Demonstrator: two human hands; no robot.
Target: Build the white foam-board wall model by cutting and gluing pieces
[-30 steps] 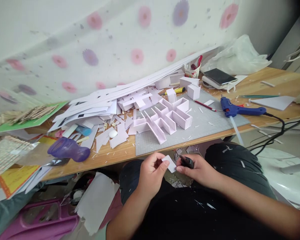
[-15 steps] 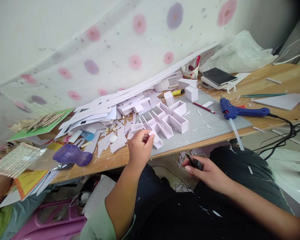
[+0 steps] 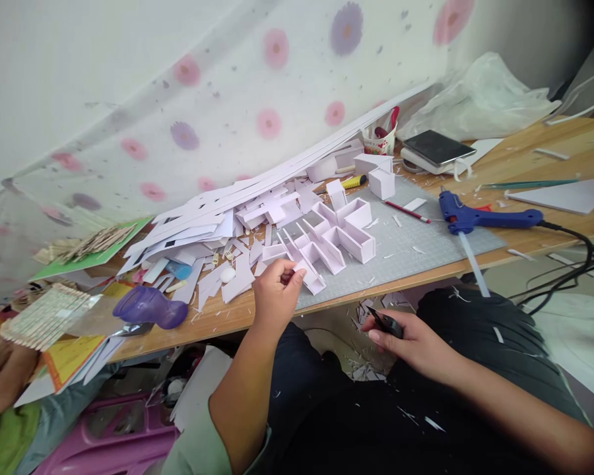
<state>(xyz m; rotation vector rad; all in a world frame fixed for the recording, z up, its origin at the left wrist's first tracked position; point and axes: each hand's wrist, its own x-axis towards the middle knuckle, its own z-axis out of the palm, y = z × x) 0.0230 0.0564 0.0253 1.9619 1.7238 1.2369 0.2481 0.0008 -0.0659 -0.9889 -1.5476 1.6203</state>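
A white foam-board model [image 3: 337, 239] made of open box-like compartments rests on the grey cutting mat [image 3: 406, 251]. My left hand [image 3: 277, 290] pinches the near left end of this model between thumb and fingers. Over my lap, below the table edge, my right hand [image 3: 406, 336] is wrapped around a black utility knife [image 3: 387, 323], its dark tip pointing up and left. A red pencil [image 3: 407, 212] and a blue glue gun [image 3: 490, 216] with a white glue stick lie to the right of the model.
White board sheets and offcuts [image 3: 237, 277] pile up left of the mat. A purple boot-shaped object [image 3: 151, 307] lies near the front edge. Behind are a yellow cutter [image 3: 355, 181], a cup [image 3: 380, 142] and a phone-like black slab [image 3: 439, 148]. Another person's arm [image 3: 10, 373] shows at far left.
The view has shifted slightly, so the table things appear a little further right. Both hands keep their holds, with hardly any movement.
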